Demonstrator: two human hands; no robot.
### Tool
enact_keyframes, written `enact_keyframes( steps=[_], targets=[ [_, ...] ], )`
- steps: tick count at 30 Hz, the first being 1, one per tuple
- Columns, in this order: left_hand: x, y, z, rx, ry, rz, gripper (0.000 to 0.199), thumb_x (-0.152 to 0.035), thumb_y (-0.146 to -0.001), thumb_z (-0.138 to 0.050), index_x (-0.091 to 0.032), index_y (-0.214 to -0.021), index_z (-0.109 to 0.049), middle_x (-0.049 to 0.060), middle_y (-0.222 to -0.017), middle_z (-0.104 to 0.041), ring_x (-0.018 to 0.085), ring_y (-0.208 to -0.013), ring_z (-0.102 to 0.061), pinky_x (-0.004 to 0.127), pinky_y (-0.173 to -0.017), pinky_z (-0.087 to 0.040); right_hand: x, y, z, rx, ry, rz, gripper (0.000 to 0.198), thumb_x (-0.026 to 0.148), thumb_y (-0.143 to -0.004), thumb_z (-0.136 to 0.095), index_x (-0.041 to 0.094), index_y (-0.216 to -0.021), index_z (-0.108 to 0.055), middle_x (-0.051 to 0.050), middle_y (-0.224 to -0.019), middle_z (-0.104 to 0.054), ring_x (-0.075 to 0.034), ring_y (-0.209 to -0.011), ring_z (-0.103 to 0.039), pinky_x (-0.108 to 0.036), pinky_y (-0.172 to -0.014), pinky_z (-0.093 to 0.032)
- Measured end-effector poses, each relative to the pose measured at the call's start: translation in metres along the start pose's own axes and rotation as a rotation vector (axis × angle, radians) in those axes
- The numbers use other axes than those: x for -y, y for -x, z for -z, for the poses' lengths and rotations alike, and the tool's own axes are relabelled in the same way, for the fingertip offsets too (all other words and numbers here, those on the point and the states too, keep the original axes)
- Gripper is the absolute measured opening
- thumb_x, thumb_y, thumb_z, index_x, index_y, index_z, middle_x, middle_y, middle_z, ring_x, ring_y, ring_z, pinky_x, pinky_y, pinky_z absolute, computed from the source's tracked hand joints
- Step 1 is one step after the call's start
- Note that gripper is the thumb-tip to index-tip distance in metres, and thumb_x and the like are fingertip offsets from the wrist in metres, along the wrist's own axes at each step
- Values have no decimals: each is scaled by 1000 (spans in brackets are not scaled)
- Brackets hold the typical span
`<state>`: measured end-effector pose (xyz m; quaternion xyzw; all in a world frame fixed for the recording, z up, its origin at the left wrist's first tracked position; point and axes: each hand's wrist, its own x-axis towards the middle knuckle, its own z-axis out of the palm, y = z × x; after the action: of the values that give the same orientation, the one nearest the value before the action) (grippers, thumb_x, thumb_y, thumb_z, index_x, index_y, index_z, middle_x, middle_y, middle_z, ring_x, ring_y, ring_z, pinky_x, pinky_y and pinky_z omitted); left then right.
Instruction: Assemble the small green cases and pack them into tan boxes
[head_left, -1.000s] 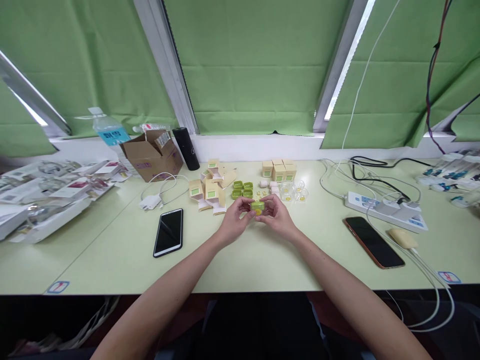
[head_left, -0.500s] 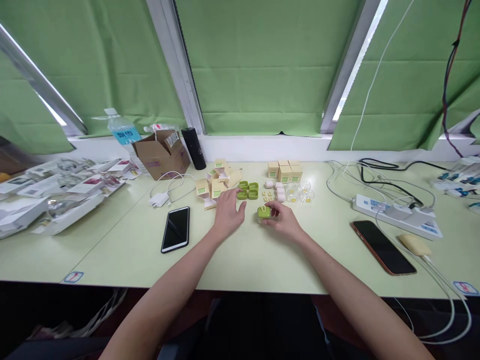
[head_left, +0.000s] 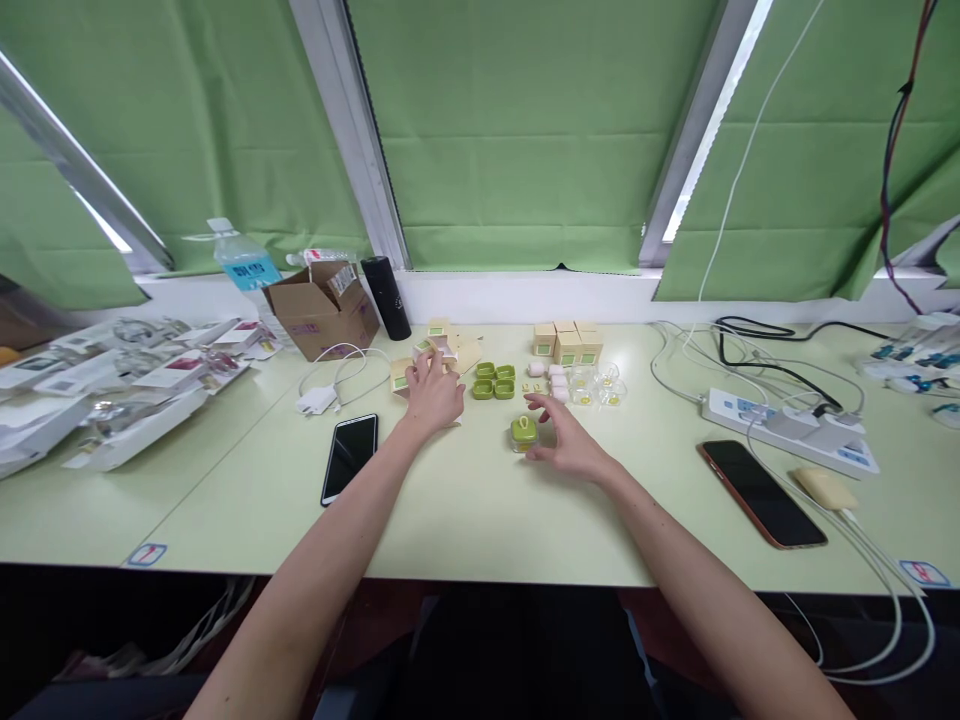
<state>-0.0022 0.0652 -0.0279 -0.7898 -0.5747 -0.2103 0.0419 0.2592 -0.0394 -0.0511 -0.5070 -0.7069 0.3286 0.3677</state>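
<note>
A small clear container with a green lid (head_left: 523,432) stands upright on the table in front of me. Just to its right, my right hand (head_left: 568,440) is open, thumb and fingers apart around that side, gripping nothing. My left hand (head_left: 435,395) reaches over the small cardboard boxes (head_left: 400,375), its fingers spread on top of them; the fingertips are partly hidden. Several green lids (head_left: 484,388) lie in a block between the hands. Behind my right hand are tiny gold-coloured pieces (head_left: 534,387), white rounded pieces (head_left: 559,382) and clear containers (head_left: 607,392).
Closed cardboard boxes (head_left: 568,345) stand at the back. On the left are a phone (head_left: 350,455), a white charger (head_left: 316,400), a carton (head_left: 322,320) and a black flask (head_left: 387,300). A second phone (head_left: 761,495) and a power strip (head_left: 787,432) lie on the right.
My right hand has let go of the green-lidded container and drawn slightly right. My left hand has moved left and away from me, from beside the green lids onto the small boxes.
</note>
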Motion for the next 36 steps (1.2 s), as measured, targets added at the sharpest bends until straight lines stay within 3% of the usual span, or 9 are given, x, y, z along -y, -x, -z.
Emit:
enact_keyframes(
  steps=[5, 10, 15, 18, 23, 30, 36],
  targets=[
    [1, -22, 4, 111, -105, -26, 27, -23, -96, -53, -10, -102, -75, 30, -153, -49, 52, -147, -32, 71, -113, -27, 5, 2, -1, -106, -42, 100, 65, 45, -86, -76, 31, -146, -54, -12, -147, -58, -32, -117, -60, -53, -104, -50],
    [2, -34, 3, 143, -120, -40, 37, -12, -91, -50, -8, -120, -73, 29, -137, -61, 48, -137, -43, 69, -114, -26, 3, 1, -2, -213, -42, 173, 49, 50, -95, -65, 30, -140, -58, -12, -138, -64, -30, -113, -60, -51, -101, -50],
    [-7, -25, 8, -26, -227, -38, 66, -3, -88, -40, -4, -153, -49, 26, -165, -40, 43, -136, -43, 64, -111, -32, 0, -2, -3, -328, -14, 238, 43, 52, -98, -61, 28, -135, -60, -12, -133, -65, -30, -112, -60, -50, -99, -51],
    [-23, -10, 15, -121, -221, -54, 72, -3, -88, -39, -5, -160, -41, 22, -172, -33, 42, -136, -43, 63, -111, -30, 1, -3, -3, -396, -22, 283, 42, 51, -99, -60, 28, -134, -60, -12, -128, -66, -29, -110, -60, -49, -97, -51],
    [-59, 28, 21, -248, -118, -249, 65, -7, -90, -44, -12, -155, -52, 14, -172, -39, 42, -133, -44, 60, -110, -28, 3, -5, -4, -392, -188, 281, 52, 55, -101, -61, 31, -145, -49, -11, -126, -63, -26, -107, -63, -47, -96, -53],
    [-80, 67, 9, -315, -105, -619, 42, -10, -97, -49, -21, -129, -73, 6, -160, -57, 34, -124, -51, 55, -110, -26, 6, -12, 5, -356, -511, 268, 96, 69, -95, -65, 43, -165, -3, -9, -129, -64, -23, -108, -69, -45, -98, -58],
    [-83, 75, 5, -306, -8, -739, 33, -14, -98, -55, -23, -125, -72, 9, -147, -68, 32, -115, -57, 53, -108, -29, 12, -13, 14, -356, -658, 204, 71, 69, -93, -67, 38, -149, -38, -6, -121, -67, -23, -103, -68, -41, -92, -56]
  ],
)
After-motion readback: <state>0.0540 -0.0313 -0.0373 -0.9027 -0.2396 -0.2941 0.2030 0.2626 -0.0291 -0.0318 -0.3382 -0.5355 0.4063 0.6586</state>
